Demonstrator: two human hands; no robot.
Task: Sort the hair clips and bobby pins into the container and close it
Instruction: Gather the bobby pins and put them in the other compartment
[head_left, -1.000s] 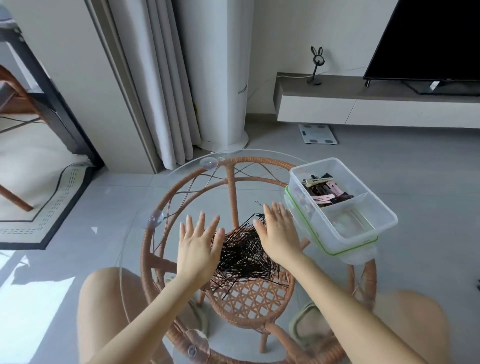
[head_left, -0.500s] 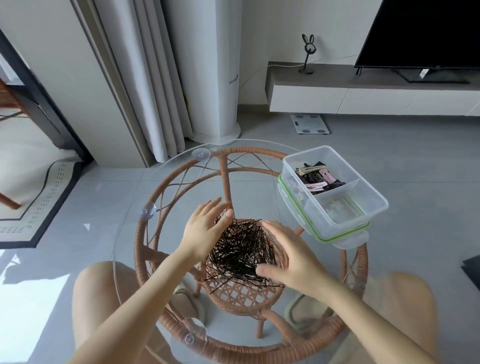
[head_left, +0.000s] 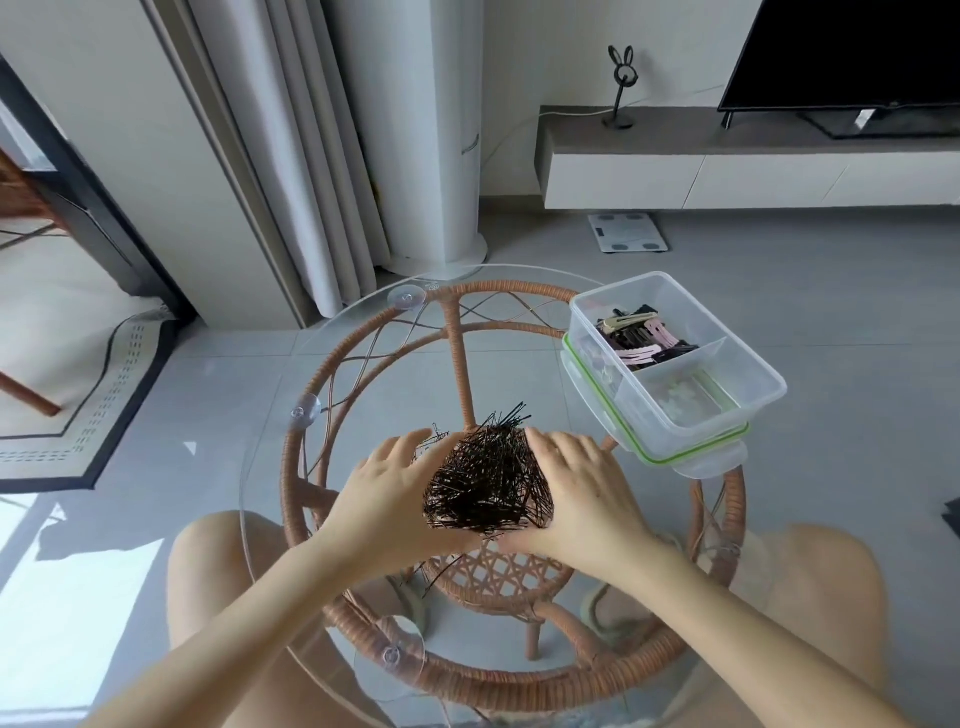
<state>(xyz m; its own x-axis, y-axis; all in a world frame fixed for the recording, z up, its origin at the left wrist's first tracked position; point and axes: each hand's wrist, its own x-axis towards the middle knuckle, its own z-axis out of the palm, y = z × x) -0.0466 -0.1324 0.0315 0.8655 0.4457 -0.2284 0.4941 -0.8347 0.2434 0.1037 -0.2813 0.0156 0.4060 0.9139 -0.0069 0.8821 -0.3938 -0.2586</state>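
Centre frame: the left hand (head_left: 387, 493) and right hand (head_left: 582, 493) clasped a heap of black bobby pins (head_left: 485, 483) between them over the glass table (head_left: 363, 374). The open container (head_left: 748, 364), hair clips (head_left: 636, 338) in its far compartment, stood upper right.

Bare forearms (head_left: 249, 613) — pale slippers (head_left: 413, 609), perhaps
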